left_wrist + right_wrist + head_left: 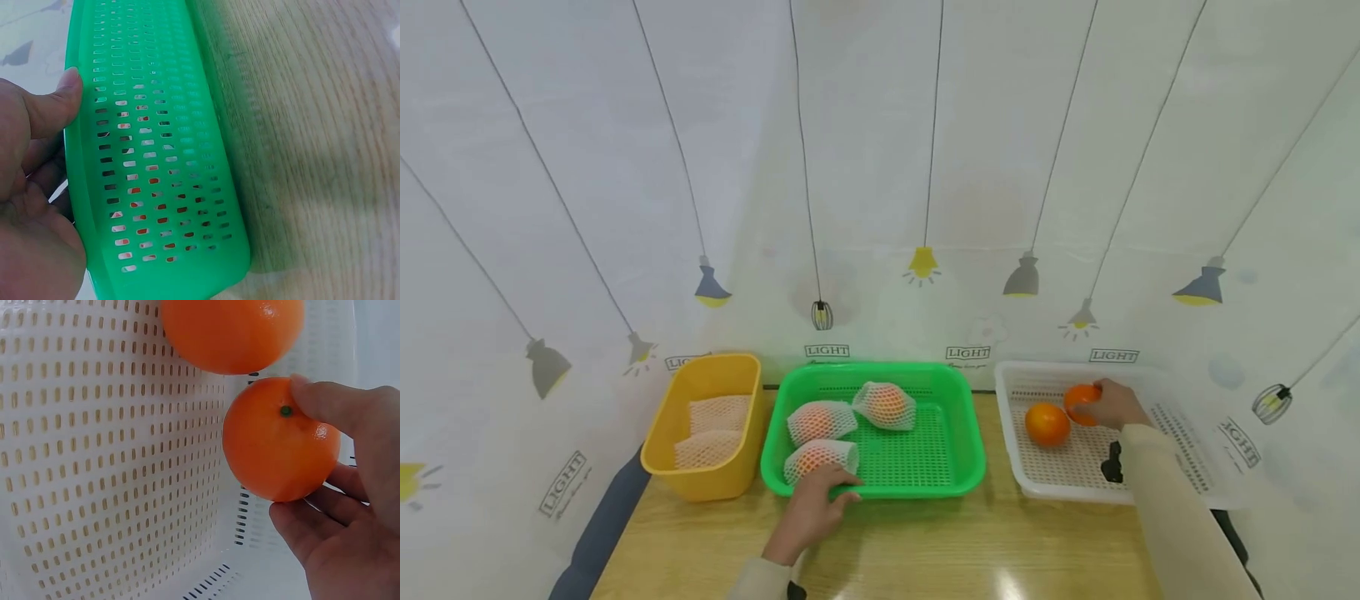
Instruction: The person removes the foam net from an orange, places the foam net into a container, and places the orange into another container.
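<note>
In the head view, my right hand [1108, 406] grips an orange [1081, 403] inside the white basket [1067, 492]. Up close in the right wrist view, the thumb lies near the green stem of the orange [281, 440], with fingers bent under its far side. A second orange [1047, 424] sits beside it. My left hand [811, 510] holds the front rim of the green basket [917, 490]. Its thumb touches the rim in the left wrist view, while the fingers are partly hidden behind it. Several oranges in white foam nets [822, 421] lie in the green basket's left half.
A yellow bin [700, 482] on the left contains white foam nets [718, 414]. All three containers stand on a wooden table [940, 542]. Behind them hangs a pale sheet [865, 167] printed with lamps.
</note>
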Tool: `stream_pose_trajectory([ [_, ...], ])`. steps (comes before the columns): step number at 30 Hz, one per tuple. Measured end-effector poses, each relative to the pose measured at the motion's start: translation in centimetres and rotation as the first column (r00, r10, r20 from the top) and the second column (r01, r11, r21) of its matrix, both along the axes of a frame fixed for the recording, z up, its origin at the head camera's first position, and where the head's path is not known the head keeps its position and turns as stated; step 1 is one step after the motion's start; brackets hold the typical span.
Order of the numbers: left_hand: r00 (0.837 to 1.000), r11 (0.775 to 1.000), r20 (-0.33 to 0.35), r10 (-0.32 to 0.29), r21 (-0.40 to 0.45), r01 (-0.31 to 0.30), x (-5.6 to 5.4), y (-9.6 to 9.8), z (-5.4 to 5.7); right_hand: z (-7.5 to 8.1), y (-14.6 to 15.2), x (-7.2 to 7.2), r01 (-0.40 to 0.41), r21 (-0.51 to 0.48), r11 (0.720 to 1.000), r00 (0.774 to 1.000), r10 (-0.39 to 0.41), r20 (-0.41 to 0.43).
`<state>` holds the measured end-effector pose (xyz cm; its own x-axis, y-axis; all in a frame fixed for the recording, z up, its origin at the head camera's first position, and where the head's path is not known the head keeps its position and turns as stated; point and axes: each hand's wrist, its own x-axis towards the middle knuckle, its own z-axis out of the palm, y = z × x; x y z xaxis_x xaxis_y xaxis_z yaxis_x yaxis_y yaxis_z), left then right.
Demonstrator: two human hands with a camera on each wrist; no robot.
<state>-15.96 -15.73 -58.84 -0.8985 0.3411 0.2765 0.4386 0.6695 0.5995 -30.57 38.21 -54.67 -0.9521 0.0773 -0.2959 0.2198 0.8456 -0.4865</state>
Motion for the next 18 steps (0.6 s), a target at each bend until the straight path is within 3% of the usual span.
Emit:
stream_pose_trajectory([
  [18, 0.999, 1.000, 0.038, 0.008, -0.019, -0.007, 0.03, 0.01, 0.34, -0.81, 0.07, 0.79, -0.034, 0.001, 0.999, 0.997, 0.034, 0.063],
])
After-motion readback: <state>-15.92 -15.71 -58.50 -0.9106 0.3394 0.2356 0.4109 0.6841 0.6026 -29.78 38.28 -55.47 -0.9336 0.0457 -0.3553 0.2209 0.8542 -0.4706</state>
